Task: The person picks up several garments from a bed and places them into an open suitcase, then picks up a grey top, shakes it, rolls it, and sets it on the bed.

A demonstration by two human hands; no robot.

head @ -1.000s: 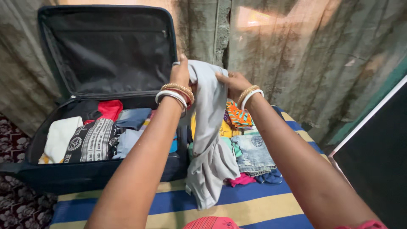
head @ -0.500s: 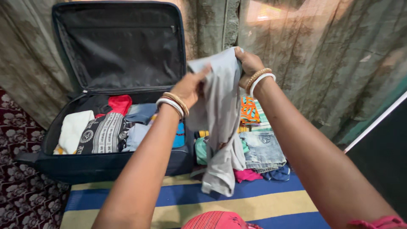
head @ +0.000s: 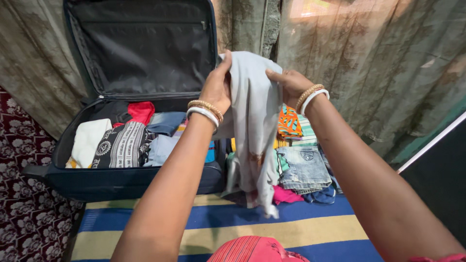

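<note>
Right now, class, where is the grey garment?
In the head view, the grey garment hangs mid-frame, held up by left hand and right hand, between open suitcase and clothes pile.

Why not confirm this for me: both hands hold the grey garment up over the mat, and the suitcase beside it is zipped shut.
Wrong on the suitcase: the head view shows its lid open. Both hands, left and right, do hold the grey garment over the mat.

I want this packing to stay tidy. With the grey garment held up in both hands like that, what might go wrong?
The grey garment hangs long from the left hand and right hand; its loose lower end may drag across the pile of folded clothes and muss it. The open suitcase already looks well filled, so pushing more in may crumple the folded pieces. Each grip is only at the top edge, so the cloth may slip.
</note>
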